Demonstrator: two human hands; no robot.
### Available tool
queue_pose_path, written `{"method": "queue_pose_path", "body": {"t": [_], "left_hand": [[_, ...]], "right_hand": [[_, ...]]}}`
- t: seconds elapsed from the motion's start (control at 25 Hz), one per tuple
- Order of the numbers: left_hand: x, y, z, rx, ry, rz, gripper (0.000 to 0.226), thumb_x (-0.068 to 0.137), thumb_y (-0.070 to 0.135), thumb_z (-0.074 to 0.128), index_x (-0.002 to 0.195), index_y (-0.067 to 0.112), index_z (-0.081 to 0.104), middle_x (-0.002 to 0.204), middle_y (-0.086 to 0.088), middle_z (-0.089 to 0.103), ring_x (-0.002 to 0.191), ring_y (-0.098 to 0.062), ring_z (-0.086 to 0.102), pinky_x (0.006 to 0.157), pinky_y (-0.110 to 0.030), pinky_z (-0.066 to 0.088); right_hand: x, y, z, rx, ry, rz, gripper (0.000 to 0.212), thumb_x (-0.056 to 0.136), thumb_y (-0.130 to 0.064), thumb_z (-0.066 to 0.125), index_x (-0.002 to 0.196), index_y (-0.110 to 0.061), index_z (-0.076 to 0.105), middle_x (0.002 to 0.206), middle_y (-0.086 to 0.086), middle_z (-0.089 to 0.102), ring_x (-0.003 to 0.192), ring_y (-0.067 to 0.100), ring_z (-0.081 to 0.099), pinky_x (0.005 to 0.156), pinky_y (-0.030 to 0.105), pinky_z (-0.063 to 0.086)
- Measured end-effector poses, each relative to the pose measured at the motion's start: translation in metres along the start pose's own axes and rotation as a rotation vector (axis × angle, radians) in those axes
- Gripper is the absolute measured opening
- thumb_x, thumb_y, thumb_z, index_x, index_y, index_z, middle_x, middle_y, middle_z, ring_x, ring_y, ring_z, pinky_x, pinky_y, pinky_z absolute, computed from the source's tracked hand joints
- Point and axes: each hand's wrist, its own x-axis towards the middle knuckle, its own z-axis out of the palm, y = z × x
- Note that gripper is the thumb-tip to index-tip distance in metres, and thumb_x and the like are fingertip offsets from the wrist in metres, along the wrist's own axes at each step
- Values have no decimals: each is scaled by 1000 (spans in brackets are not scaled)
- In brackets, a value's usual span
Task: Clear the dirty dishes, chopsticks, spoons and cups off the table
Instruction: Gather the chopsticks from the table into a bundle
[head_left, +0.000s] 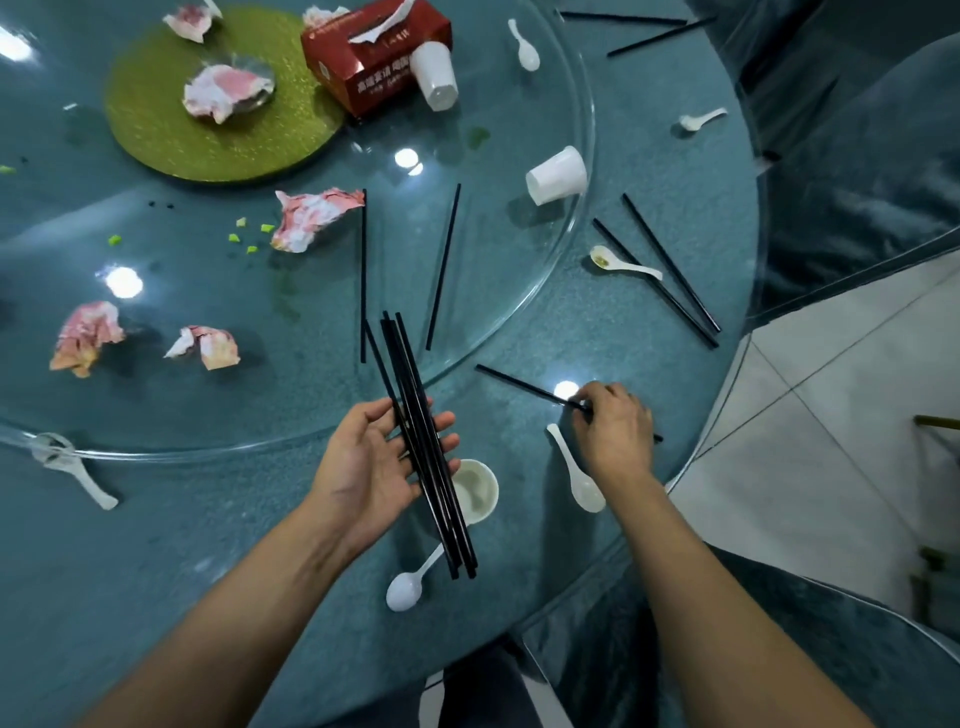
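1. Left hand (382, 457) is palm-up over the near side of the round teal glass-topped counter (208, 545). Its fingers (448, 441) are loosely straight and spread apart, with a bundle of long black chopsticks (405, 374) lying across them (more resting there than gripped).
2. Right hand (615, 426) is down on the counter, fingers curled together and pinching a single black chopstick (524, 385) near its end. That chopstick lies flat just outside the clear glass turntable (483, 291).
3. Small round white bowl (478, 491) sits on the counter right under the bundle, partly hidden by it.
4. White ceramic soup spoon (574, 470) lies just beside the right hand, and a white plastic spoon (405, 590) lies near the bundle's lower end.
5. Two loose black chopsticks (363, 275) lie on the turntable past the left hand, apart from each other.
6. Off to the right, another pair of black chopsticks (670, 261) lies on the counter, with a dirty white spoon (626, 266) touching one of them.
7. A white paper cup (556, 176) lies tipped at the turntable's rim. A second tipped white cup (436, 75) rests against the red cardboard tissue box (363, 67).
8. Crumpled pink-and-white napkins (311, 218) are scattered over the turntable.
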Motion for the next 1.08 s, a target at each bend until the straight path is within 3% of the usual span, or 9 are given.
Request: {"method": "queue_pose_path", "body": {"t": [0.36, 0.48, 0.6, 0.76, 0.88, 1.08], "left_hand": [[11, 4, 6, -17, 14, 10, 50, 100, 37, 40, 132, 5, 61, 129, -21, 67, 115, -35, 65, 98, -53, 52], [11, 1, 8, -20, 5, 0, 51, 100, 37, 40, 134, 4, 59, 128, -22, 68, 118, -37, 64, 100, -54, 51], [12, 3, 11, -31, 3, 14, 50, 99, 36, 40, 132, 4, 60, 126, -22, 69, 118, -38, 63, 100, -55, 51], [14, 10, 16, -30, -8, 34, 47, 99, 37, 39, 126, 5, 61, 122, -20, 71, 104, -33, 69, 90, -50, 56], [14, 14, 12, -34, -5, 43, 45, 98, 40, 38, 121, 10, 62, 108, -15, 68, 83, -24, 68, 72, -40, 54], [11, 24, -8, -120, 5, 55, 54, 99, 46, 33, 126, 8, 61, 115, -17, 71, 87, -25, 69, 78, -40, 52]], "right_hand": [[6, -3, -4, -68, 39, -58, 10, 101, -23, 55, 104, -18, 63, 105, 4, 64, 100, 28, 59, 89, 40, 37], [-7, -22, -20, 61, 85, -87, 5, 98, -21, 60, 100, -18, 63, 99, 2, 65, 94, 27, 61, 88, 42, 43], [-23, -54, -41, 343, 29, -76, 3, 93, -23, 66, 95, -22, 65, 91, -5, 64, 83, 18, 62, 82, 43, 53], [-48, -104, -61, 553, -121, -75, 3, 89, -25, 71, 90, -25, 68, 82, -12, 67, 76, 4, 64, 75, 32, 57], [-62, -134, -58, 582, -175, -145, 4, 88, -25, 70, 91, -25, 69, 82, -11, 68, 78, 7, 65, 77, 37, 57], [-70, -154, -39, 533, -212, -244, 8, 87, -30, 71, 91, -29, 65, 86, -12, 68, 81, 7, 64, 80, 37, 56]]}}
